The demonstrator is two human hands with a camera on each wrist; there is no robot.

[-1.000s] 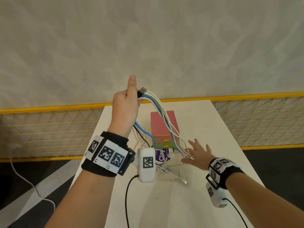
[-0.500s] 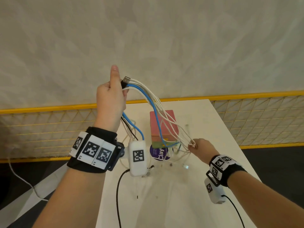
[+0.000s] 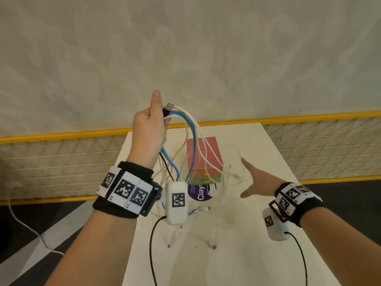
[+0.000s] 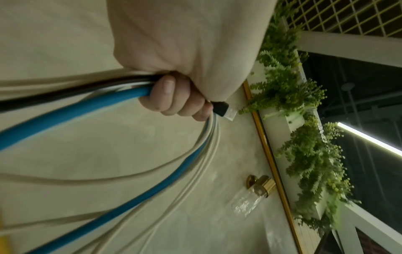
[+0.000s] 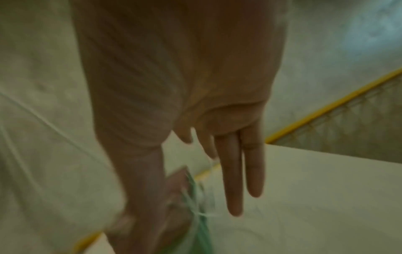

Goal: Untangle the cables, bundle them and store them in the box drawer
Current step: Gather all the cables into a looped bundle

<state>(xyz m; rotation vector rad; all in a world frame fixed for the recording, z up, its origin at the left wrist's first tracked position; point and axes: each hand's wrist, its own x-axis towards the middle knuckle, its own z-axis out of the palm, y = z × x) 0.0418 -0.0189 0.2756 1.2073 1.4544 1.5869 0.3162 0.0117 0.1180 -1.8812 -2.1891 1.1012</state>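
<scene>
My left hand [image 3: 149,129] is raised above the table's far left and grips a bunch of cables [image 3: 192,141], white ones, a blue one [image 4: 65,113] and a black one. A black USB plug [image 4: 223,110] sticks out by the knuckles. The cables arc down in front of the pink and green box [image 3: 204,159] and their loose ends [image 3: 201,209] lie on the white table [image 3: 257,254]. My right hand [image 3: 254,180] hovers to the right of the box, fingers [image 5: 234,171] straight and spread, holding nothing; thin white strands hang blurred just left of it.
A purple round "Clay" tub [image 3: 199,193] sits in front of the box. A yellow mesh fence [image 3: 319,147] runs behind and beside the table. Loose white cable ends [image 3: 213,246] lie on the near table. A white cord [image 3: 26,230] trails on the floor at left.
My right hand, which pinched white strands half a second ago, has let them go and opened out to the right. The left hand stays raised with the bunch.
</scene>
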